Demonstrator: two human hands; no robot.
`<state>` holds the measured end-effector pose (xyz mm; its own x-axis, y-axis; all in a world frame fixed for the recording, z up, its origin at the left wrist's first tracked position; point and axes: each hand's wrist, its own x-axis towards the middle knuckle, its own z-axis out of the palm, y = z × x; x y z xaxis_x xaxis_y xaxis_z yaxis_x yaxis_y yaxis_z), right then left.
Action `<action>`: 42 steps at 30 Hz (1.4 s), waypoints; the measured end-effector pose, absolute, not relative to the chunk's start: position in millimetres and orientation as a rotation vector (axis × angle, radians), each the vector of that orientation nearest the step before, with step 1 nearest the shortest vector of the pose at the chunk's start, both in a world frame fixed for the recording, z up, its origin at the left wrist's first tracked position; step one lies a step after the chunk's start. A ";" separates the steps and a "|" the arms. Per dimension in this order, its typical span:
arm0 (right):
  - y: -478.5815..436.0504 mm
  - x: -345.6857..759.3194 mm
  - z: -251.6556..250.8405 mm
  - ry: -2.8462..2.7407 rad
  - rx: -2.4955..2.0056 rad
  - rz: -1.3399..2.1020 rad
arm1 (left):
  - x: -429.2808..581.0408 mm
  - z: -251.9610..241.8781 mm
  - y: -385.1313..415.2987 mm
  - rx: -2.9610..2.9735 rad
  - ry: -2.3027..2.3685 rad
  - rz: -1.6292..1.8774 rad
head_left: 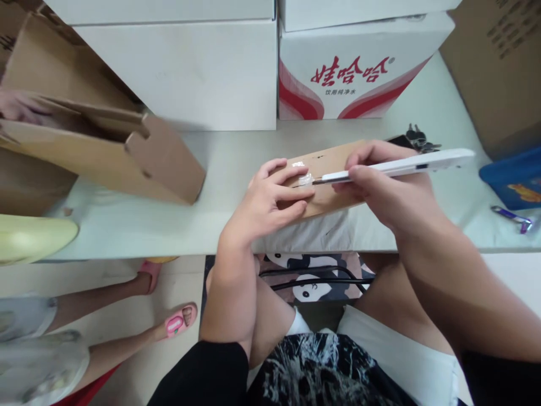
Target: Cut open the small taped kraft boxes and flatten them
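A small brown cardboard box (333,155) lies on the table in front of me, with crumpled clear tape (305,179) on its top. My left hand (274,197) rests on the box's left part, fingers stretched out and spread beside the tape. In my right hand (389,180) is a white utility knife (426,162), gripped between thumb and fingers. Its blade points left, and the tip is at the tape. Whether the blade has cut in cannot be seen. My right hand hides part of the box's right end.
Dark keys (417,136) lie behind my right hand. White cartons (177,79) stand along the back, one with red lettering (350,72). At left, another person's hand (21,107) reaches into an open cardboard box (169,158). A blue item (513,177) sits at right.
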<state>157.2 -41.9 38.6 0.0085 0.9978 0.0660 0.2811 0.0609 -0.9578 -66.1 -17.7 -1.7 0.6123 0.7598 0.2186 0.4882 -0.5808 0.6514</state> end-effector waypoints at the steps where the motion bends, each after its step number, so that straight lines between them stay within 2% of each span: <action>1: -39.5 153.7 37.5 -1.457 -1.422 0.991 | -65.8 -2.7 -18.2 2.294 0.987 0.666; 15: -33.5 139.4 40.9 -1.481 -1.527 1.009 | -62.5 -8.4 -19.6 2.278 1.014 0.732; 42: -37.0 158.1 38.6 -1.330 -1.692 1.109 | -58.9 0.2 -22.0 2.219 1.123 0.634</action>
<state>158.1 -37.0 38.6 0.1040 0.9745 -0.1986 0.3701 -0.2233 -0.9018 -58.9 -22.0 0.2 0.5359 0.8300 0.1550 0.5614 -0.4874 0.6688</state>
